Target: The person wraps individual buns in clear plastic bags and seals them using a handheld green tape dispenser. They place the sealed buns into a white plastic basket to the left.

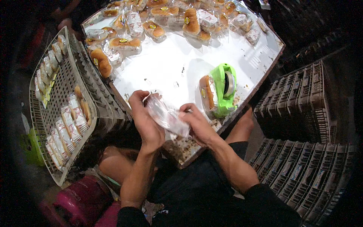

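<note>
My left hand is closed around one end of a bun in clear plastic wrap, above the near part of the white table. The bun is blurred and shows mostly white and reddish print. At its other end, the fingers of my right hand pinch the wrap. Just beyond my right hand a bright green tape dispenser with a roll of tape stands near the table's right edge. Against its left side lies a brown wrapped bun.
Many wrapped buns are heaped along the far side of the table. On the left a tilted plastic crate holds rows of wrapped buns. Stacked crates stand at the right. A dark pink gas cylinder sits at lower left.
</note>
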The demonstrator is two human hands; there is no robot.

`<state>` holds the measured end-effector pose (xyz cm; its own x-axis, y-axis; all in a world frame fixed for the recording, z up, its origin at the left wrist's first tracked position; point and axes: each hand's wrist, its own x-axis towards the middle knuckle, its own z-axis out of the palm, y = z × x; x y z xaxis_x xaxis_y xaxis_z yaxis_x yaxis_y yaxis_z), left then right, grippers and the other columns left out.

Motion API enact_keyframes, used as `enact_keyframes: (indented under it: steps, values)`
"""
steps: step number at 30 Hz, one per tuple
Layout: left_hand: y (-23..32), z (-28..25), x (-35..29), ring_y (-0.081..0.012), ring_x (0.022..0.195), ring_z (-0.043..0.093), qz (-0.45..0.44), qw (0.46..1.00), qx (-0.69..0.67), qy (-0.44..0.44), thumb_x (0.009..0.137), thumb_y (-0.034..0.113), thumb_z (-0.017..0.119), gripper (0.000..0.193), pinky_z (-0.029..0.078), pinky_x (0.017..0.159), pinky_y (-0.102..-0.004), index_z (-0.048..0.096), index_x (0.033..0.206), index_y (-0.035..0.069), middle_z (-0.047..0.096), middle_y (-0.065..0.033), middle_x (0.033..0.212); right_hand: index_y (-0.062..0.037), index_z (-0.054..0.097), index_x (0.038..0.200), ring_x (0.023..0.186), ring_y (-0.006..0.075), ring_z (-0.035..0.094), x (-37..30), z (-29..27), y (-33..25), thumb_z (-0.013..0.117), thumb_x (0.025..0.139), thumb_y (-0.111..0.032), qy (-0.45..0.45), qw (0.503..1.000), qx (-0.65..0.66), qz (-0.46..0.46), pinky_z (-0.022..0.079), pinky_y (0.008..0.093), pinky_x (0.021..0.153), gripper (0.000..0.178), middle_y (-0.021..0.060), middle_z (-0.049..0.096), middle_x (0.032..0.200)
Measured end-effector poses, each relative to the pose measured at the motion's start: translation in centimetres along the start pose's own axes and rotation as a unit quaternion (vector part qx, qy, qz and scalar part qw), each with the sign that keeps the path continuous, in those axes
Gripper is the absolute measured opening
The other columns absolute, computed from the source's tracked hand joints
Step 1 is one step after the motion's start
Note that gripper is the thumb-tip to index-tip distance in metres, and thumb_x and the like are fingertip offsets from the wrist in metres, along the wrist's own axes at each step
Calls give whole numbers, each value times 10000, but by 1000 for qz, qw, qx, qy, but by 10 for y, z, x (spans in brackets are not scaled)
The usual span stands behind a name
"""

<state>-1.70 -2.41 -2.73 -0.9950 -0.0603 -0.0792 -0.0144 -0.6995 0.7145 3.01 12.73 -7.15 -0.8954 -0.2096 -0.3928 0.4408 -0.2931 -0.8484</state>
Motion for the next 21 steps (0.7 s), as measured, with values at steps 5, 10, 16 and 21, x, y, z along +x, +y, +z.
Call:
enact_keyframes:
  steps: [5, 10, 16, 21]
  values:
    - [-35, 8, -3, -254, 1208, 544, 127, 911, 392, -9, 891, 232, 707, 702, 435, 1053, -390, 334, 1432, -12, 522, -152, 1342, -49, 408, 1360, 1040, 189, 616, -14, 3, -53, 559, 909, -27, 6, 979, -190, -78, 591, 331, 705, 476, 101, 541, 1267]
    - [-101, 3, 55, -296, 1153, 573, -91, 890, 426, -133, 831, 235, 751, 838, 452, 1014, -371, 299, 1452, -101, 542, -255, 1286, 11, 602, 1142, 881, 277, 668, 39, -71, -115, 643, 876, -103, 246, 815, -419, -316, 554, 365, 759, 293, 187, 640, 1084]
    - [-101, 13, 63, -372, 1234, 526, -167, 872, 438, -141, 877, 477, 695, 785, 425, 1029, -423, 456, 1372, -84, 517, -291, 1340, 24, 597, 1158, 990, 317, 681, 185, -139, -165, 669, 920, -284, 262, 749, -519, -317, 533, 410, 868, 396, 206, 688, 1113]
    - [-46, 5, 73, -279, 1144, 585, -169, 888, 420, -80, 919, 361, 698, 600, 500, 911, -362, 527, 1302, -68, 587, -228, 1281, 56, 468, 1278, 1098, 392, 638, 289, -123, -188, 737, 826, -428, 399, 740, -532, -103, 491, 470, 951, 714, 254, 656, 1176]
